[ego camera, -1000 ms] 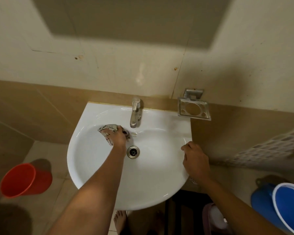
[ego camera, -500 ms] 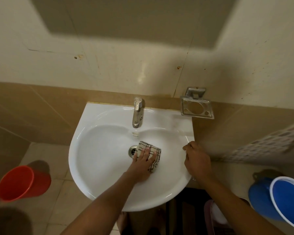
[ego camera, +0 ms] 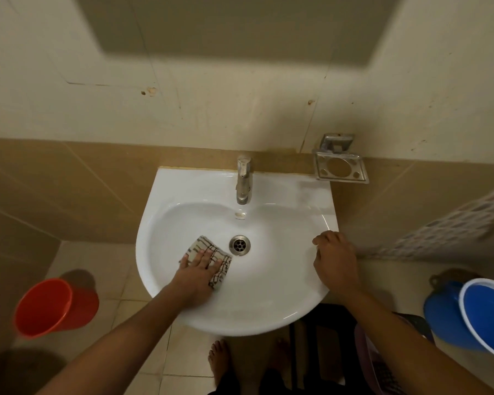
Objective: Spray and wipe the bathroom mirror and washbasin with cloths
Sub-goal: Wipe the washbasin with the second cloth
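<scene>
Head view: the left hand (ego camera: 196, 276) lies flat, fingers spread, pressing a folded beige checked cloth (ego camera: 208, 258) against the inside of the white ceramic washbasin (ego camera: 268, 303), with the round metal drain (ego camera: 239, 245) just right of its fingertips. The right hand (ego camera: 335, 260) grips the basin's right rim, fingers curled over the edge. A steel tap (ego camera: 243, 181) stands beyond both hands. An orange plastic bucket (ego camera: 54, 306) sits on the floor left of the left arm.
</scene>
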{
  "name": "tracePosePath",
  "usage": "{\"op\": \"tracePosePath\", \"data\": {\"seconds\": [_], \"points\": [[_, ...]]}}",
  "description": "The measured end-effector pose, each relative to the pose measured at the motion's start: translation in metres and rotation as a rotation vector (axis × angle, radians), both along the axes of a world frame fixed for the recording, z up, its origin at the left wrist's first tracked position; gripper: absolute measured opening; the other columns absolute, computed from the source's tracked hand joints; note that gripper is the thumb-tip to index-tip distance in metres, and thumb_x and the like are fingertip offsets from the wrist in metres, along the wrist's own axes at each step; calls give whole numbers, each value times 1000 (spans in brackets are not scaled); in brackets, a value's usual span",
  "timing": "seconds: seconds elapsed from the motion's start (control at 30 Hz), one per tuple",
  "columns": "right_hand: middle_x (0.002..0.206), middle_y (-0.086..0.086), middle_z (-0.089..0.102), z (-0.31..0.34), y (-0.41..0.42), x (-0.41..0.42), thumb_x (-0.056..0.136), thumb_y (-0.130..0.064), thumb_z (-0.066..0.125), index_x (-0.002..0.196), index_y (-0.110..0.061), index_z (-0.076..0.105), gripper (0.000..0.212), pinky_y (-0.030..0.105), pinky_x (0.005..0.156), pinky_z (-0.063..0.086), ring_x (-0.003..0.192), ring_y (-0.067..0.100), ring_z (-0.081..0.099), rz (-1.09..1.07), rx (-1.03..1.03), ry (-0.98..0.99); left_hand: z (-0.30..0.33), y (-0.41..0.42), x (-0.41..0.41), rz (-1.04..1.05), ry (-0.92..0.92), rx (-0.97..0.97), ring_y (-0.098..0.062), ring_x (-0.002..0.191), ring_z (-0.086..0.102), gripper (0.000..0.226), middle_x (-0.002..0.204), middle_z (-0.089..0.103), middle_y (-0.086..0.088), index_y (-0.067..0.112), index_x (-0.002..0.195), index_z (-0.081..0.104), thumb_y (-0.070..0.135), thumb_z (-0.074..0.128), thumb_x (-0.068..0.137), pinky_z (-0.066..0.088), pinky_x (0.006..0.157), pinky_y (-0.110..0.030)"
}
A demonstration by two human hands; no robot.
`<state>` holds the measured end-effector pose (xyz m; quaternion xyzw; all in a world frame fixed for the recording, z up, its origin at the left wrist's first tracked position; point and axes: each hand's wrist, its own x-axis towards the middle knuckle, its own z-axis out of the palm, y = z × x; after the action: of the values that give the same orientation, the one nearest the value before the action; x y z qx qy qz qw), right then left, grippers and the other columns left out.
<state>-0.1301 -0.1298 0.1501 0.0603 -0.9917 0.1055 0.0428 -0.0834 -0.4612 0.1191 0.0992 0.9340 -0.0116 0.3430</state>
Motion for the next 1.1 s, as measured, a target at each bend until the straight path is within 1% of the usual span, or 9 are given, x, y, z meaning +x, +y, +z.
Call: {"op": "tracePosePath", "data": {"seconds": [0.2,0.33,0.43,0.5,0.57,0.7,0.83,0.97,1.1], "points": [[99,9,69,0,-23,12,63,10,70,91,-8,73,34,41,79,52,95,31,65,4,-74,7,15,48,32,-34,-147,207,-24,151,-4,66,164,-2,0,37,154,2,48,32,96,-1,122,-48],[111,8,66,2,-40,20,76,10,61,102,-8,71,32,39,86,50,105,28,61,1,-154,-50,47,83,33,19,-275,636,-11,147,19,59,160,19,11,32,153,19,43,38,98,12,122,-33],[120,4,61,7,-49,25,92,0,50,114,-10,65,29,33,90,48,109,22,57,17,-293,-187,64,85,26,372,-440,951,-10,131,46,50,147,44,10,22,145,43,33,50,98,33,114,-28],[120,3,62,9,-54,28,96,-5,49,117,-11,64,27,31,92,47,108,20,59,-32,-416,-280,66,73,19,782,-516,1127,-25,117,61,49,130,63,-8,11,136,54,34,55,92,43,109,-42],[116,2,66,12,-61,31,97,-11,51,113,-14,67,22,31,93,48,107,19,61,-131,-593,-385,70,61,15,1082,-561,1327,-34,114,63,45,120,68,-17,7,129,58,33,53,92,43,106,-51],[95,3,70,37,-79,43,100,-31,49,97,-15,69,26,29,75,54,94,23,66,-351,-1101,-633,88,47,9,1216,-590,1657,-41,121,57,45,126,64,-22,5,127,61,33,45,95,39,107,-59],[106,2,74,56,-87,61,95,-48,51,112,-17,71,41,36,85,57,98,17,69,-378,-1311,-712,92,49,10,1134,-606,1687,-38,120,59,49,127,63,-20,8,129,61,34,59,88,43,105,-55],[105,13,74,60,-82,79,87,-26,70,113,-4,66,34,41,87,57,99,27,71,-391,-1415,-632,91,63,9,1034,-528,1542,-35,110,65,41,119,68,-18,11,123,65,25,68,85,51,95,-53],[100,9,74,61,-69,95,80,-12,77,105,-8,64,29,27,73,59,92,21,72,-436,-1352,-476,88,85,12,967,-432,1475,-29,104,69,37,111,73,-12,9,119,65,7,70,82,58,82,-43]]}}
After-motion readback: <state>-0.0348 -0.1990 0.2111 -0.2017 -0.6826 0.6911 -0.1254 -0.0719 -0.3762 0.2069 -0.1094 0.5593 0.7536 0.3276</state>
